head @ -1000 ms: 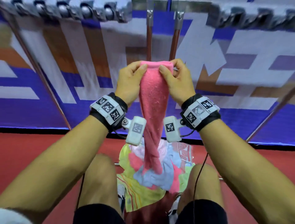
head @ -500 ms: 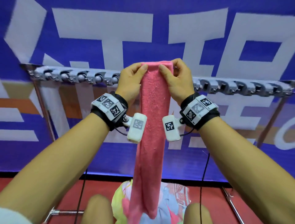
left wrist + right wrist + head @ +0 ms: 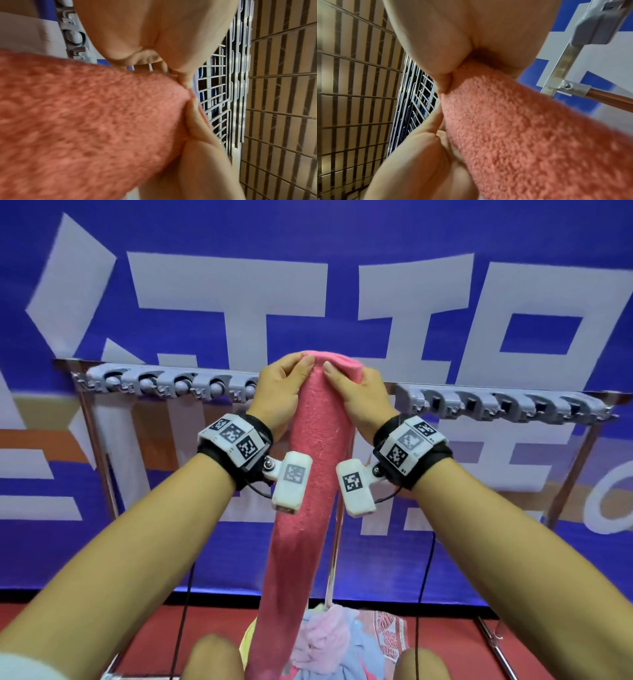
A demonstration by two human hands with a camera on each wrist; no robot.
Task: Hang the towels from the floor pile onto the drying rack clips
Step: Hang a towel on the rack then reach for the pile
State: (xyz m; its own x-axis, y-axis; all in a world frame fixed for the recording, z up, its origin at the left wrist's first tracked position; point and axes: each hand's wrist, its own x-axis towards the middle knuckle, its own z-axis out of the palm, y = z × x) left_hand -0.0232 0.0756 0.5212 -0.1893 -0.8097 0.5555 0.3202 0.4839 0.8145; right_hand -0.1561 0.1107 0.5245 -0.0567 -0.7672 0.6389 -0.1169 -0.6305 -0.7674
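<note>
Both hands hold a pink terry towel up at the drying rack's clip rail.

The left hand [image 3: 278, 392] and right hand [image 3: 359, 395] each pinch the top edge of the pink terry towel [image 3: 308, 508], thumbs in front, at the middle of the grey row of plastic clips [image 3: 496, 405]. The towel hangs down to the mixed pile of coloured towels [image 3: 335, 642] on the red floor [image 3: 102, 631].
</note>
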